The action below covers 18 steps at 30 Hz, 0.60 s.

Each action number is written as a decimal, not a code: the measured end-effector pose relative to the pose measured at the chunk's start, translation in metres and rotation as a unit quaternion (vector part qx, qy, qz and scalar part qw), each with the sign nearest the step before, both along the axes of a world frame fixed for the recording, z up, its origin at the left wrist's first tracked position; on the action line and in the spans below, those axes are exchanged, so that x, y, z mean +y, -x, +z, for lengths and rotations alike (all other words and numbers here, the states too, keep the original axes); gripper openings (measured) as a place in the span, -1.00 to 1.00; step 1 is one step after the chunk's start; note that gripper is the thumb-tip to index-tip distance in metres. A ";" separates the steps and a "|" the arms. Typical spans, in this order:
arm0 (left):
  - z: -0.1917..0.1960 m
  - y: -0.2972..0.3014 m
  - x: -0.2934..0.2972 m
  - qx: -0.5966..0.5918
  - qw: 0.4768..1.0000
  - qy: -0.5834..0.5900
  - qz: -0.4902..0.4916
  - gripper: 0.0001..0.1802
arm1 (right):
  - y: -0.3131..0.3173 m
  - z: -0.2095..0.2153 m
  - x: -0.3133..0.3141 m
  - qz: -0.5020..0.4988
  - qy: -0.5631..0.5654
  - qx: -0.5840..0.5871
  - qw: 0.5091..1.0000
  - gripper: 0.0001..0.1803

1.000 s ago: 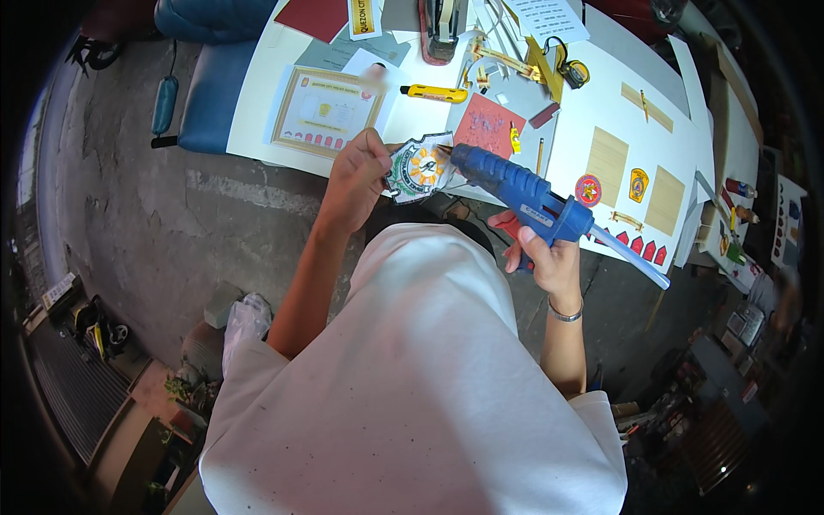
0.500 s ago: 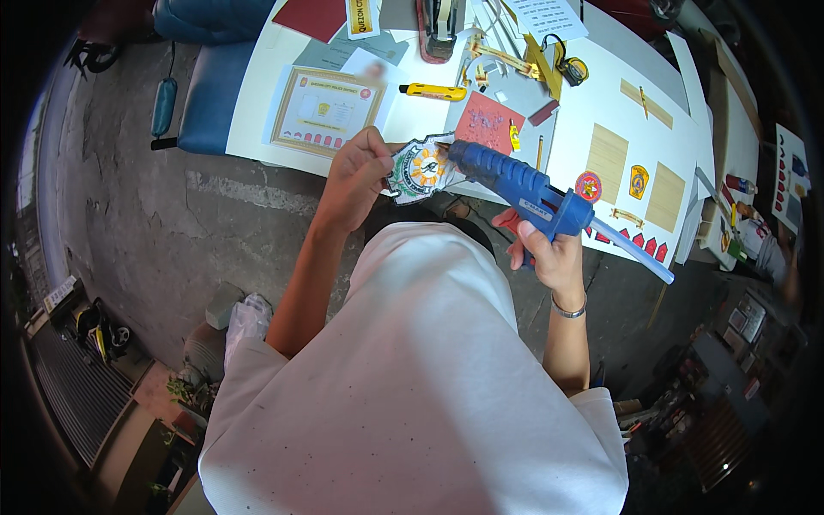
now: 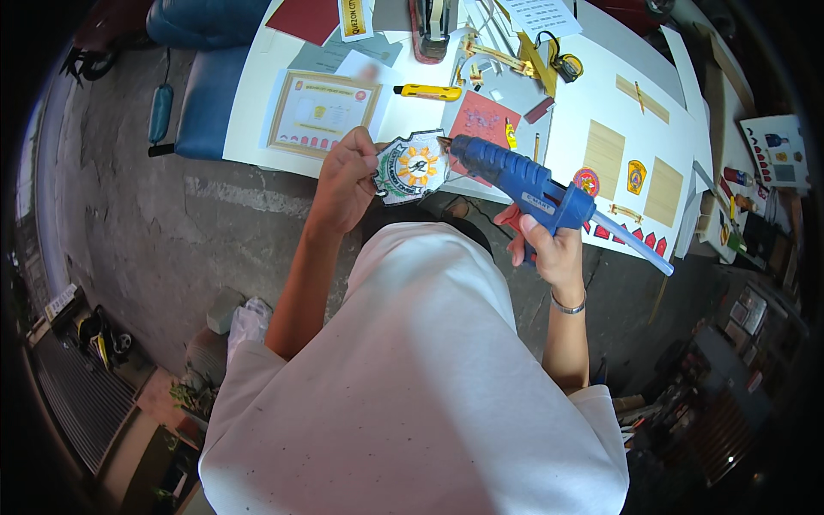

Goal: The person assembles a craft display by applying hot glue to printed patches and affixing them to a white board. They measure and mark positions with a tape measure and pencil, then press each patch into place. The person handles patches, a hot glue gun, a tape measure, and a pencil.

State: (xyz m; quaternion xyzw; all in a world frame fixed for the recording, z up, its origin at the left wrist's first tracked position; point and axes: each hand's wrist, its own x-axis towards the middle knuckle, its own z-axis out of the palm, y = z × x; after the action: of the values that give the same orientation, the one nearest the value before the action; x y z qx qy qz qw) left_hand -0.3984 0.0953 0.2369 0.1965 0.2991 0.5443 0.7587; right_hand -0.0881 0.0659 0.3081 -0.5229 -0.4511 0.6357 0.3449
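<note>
While the left hand (image 3: 348,176) pinches 1 badge (image 3: 414,169) by its left edge, the right hand (image 3: 554,249) wraps the grip of 1 glue gun (image 3: 519,182), its nozzle (image 3: 446,143) at the badge's upper right; whether they touch, I cannot tell. The badge is at the table's (image 3: 246,124) near edge. Farther back lie 1 cutter (image 3: 427,92), 1 tape measure (image 3: 567,68) and 3 tan rectangles (image 3: 606,146).

Facing the table (image 3: 244,112) here, holding the patch (image 3: 408,178) in the left hand (image 3: 345,178), the glue gun (image 3: 525,187) just right of it in the right hand (image 3: 556,255); having the certificate (image 3: 323,116) lying beyond, leftward, the utility knife (image 3: 429,92) right of that, the tape measure (image 3: 566,66) farther right.
</note>
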 end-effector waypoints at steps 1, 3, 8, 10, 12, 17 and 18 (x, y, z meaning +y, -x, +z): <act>-0.001 0.000 -0.001 0.006 1.000 -0.003 0.002 -0.92 | 0.000 0.000 0.000 -0.003 0.001 0.000 1.000 -0.49; -0.004 0.001 0.001 -0.026 0.999 -0.019 -0.008 -0.92 | 0.000 -0.001 0.000 -0.011 0.004 0.010 1.000 -0.54; -0.006 0.002 0.000 -0.027 0.999 -0.019 -0.007 -0.92 | 0.000 -0.002 -0.001 -0.031 0.010 0.042 0.999 -0.60; -0.004 0.002 0.001 -0.045 0.998 -0.030 -0.012 -0.92 | 0.000 -0.001 -0.001 -0.029 0.011 0.038 0.999 -0.59; -0.001 0.001 0.000 -0.032 0.999 -0.017 -0.003 -0.94 | -0.001 -0.001 -0.002 -0.029 0.013 0.040 0.999 -0.60; 0.003 -0.002 0.001 -0.034 0.999 -0.013 0.008 -0.95 | 0.000 0.000 -0.005 -0.036 0.016 0.049 0.998 -0.62; 0.003 -0.002 0.002 -0.039 0.999 -0.015 0.007 -0.95 | 0.000 0.000 -0.005 -0.036 0.019 0.044 0.998 -0.62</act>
State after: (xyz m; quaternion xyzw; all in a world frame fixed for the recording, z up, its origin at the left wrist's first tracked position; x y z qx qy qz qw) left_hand -0.3966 0.0973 0.2404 0.1843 0.2627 0.5615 0.7627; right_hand -0.0878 0.0605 0.3080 -0.5165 -0.4044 0.6536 0.3775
